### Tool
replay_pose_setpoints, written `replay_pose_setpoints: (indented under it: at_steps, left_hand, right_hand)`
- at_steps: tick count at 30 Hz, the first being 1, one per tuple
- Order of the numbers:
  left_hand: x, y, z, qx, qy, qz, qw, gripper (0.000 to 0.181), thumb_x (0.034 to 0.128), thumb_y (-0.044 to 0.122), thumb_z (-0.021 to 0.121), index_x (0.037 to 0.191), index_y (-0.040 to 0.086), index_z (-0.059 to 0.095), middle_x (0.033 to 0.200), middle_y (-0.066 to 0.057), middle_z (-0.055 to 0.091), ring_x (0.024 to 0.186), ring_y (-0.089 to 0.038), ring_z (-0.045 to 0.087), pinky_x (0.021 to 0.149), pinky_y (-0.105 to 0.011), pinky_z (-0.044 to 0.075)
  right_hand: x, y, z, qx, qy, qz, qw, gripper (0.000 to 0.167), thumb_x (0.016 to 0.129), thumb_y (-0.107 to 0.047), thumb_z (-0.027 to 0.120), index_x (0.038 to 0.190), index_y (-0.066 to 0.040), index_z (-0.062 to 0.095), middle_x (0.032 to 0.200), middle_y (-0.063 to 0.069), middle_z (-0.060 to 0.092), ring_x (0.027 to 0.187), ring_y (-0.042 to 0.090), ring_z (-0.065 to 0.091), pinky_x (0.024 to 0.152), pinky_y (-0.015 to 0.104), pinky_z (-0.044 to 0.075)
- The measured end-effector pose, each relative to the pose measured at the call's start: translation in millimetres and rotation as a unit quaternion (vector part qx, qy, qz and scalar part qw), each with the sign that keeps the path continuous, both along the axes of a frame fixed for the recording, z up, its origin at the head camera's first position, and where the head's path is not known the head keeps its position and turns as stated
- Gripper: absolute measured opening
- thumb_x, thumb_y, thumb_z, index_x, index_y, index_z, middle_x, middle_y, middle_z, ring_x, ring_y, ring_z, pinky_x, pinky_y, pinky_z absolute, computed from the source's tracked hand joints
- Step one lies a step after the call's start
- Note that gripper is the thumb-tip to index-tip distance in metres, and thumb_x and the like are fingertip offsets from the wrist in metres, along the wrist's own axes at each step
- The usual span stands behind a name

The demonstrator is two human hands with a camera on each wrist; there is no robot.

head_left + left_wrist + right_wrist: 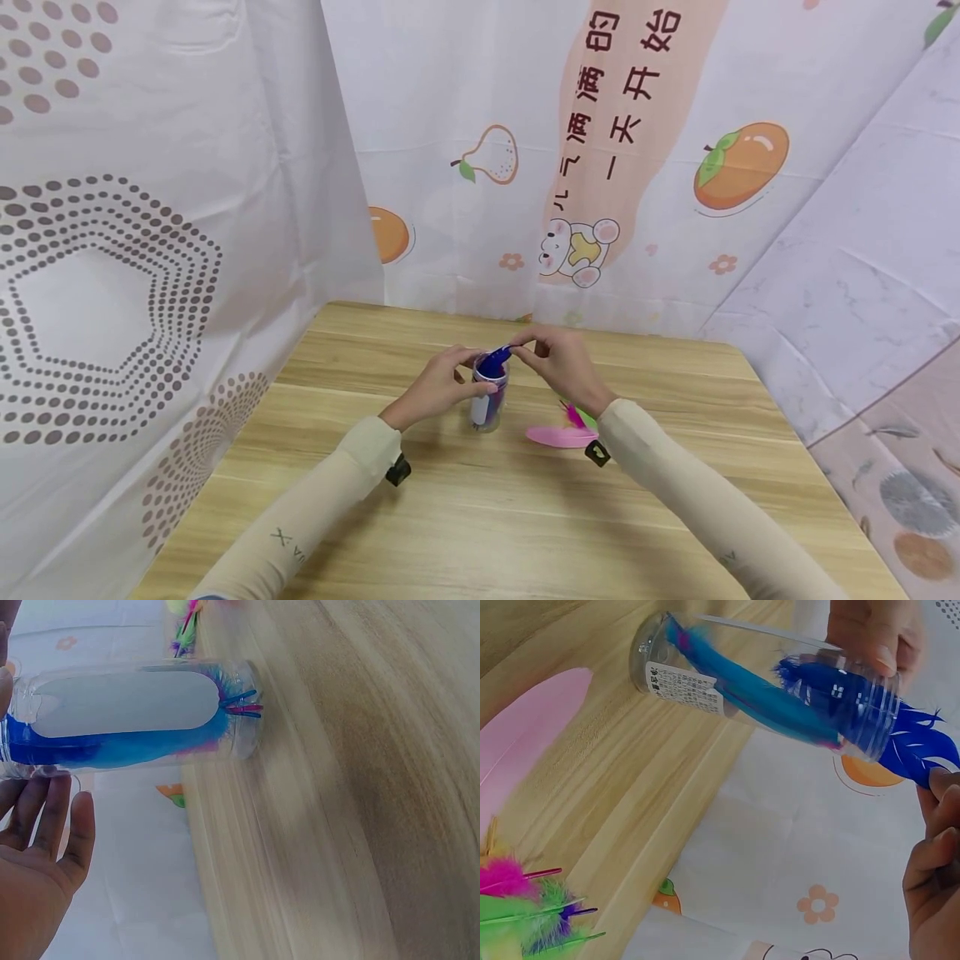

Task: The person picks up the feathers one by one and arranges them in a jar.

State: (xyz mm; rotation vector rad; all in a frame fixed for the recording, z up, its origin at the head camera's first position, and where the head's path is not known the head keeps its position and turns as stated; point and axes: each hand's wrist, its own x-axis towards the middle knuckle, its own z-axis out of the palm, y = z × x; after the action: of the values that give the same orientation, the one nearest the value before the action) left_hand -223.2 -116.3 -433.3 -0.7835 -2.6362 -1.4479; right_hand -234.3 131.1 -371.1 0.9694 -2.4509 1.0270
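A clear jar with a pale label stands upright on the table, and blue and pink feathers show through its wall. My left hand holds it near the rim, thumb on one side and fingers on the other. Between thumb and fingertips, my right hand pinches the tip of a dark blue feather. That feather reaches through the jar's mouth, its lower part inside. Lighter blue feathers lean within the jar, and their quills gather at its bottom in the left wrist view.
Right of the jar, a pink feather lies on the wooden table. Beside it is a small pile of green feathers and a magenta feather. Printed cloth curtains hang behind the table and along both sides.
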Motion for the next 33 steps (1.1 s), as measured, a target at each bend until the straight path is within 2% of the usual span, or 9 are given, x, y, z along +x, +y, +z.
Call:
replay_pose_setpoints:
  at_steps: [6,10,19,28,33]
  left_hand:
    - [-0.4,0.2,0.3,-0.001,-0.003,0.002,1.0000,0.056,0.0912,0.045,0.078,0.141,0.023,0.063,0.118,0.008,0.062,0.108,-0.012,0.057,0.086,-0.036,0.054]
    - [-0.7,0.2,-0.2,-0.001,-0.005,0.002,1.0000,0.056,0.0912,0.048,0.077,0.140,0.025,0.063,0.116,0.009,0.062,0.108,-0.011,0.057,0.086,-0.035,0.054]
    - [-0.7,0.2,-0.3,0.001,-0.002,-0.001,1.0000,0.054,0.0917,0.047,0.076,0.139,0.025,0.064,0.117,0.009,0.062,0.108,-0.011,0.057,0.086,-0.035,0.054]
    - [-0.7,0.0,2.2,-0.004,-0.004,-0.005,1.0000,0.055,0.0923,0.047,0.076,0.141,0.025,0.063,0.120,0.009,0.062,0.110,-0.011,0.056,0.087,-0.035,0.053]
    - [-0.3,0.0,1.7,-0.006,-0.004,0.000,1.0000,0.056,0.0918,0.046,0.077,0.141,0.023,0.063,0.117,0.007,0.062,0.109,-0.012,0.057,0.086,-0.035,0.054]
  right_hand:
    - [-8.3,-9.3,-7.1,0.028,0.031,0.031,0.9987,0.011,0.092,-0.007,0.079,0.101,-0.012,0.081,0.075,-0.007,0.061,0.058,0.008,0.044,0.051,0.024,0.035]
    - [-13.1,-15.2,-13.1,0.041,0.051,0.050,0.9966,0.011,0.090,-0.003,0.079,0.100,-0.009,0.081,0.079,-0.004,0.067,0.056,0.004,0.043,0.051,0.023,0.037]
    - [-16.4,-26.2,-15.1,0.073,0.014,0.057,0.9956,0.011,0.093,-0.009,0.078,0.103,-0.011,0.081,0.099,-0.001,0.077,0.062,0.004,0.055,0.057,0.023,0.048]
    - [-14.3,-29.3,-11.9,0.079,-0.009,0.081,0.9935,0.015,0.093,-0.005,0.077,0.106,-0.010,0.080,0.101,0.001,0.076,0.062,0.004,0.056,0.056,0.023,0.050]
    - [-15.9,-27.0,-13.6,0.065,-0.014,0.065,0.9957,0.014,0.093,-0.006,0.077,0.106,-0.010,0.079,0.100,0.001,0.076,0.058,0.005,0.053,0.052,0.023,0.046]
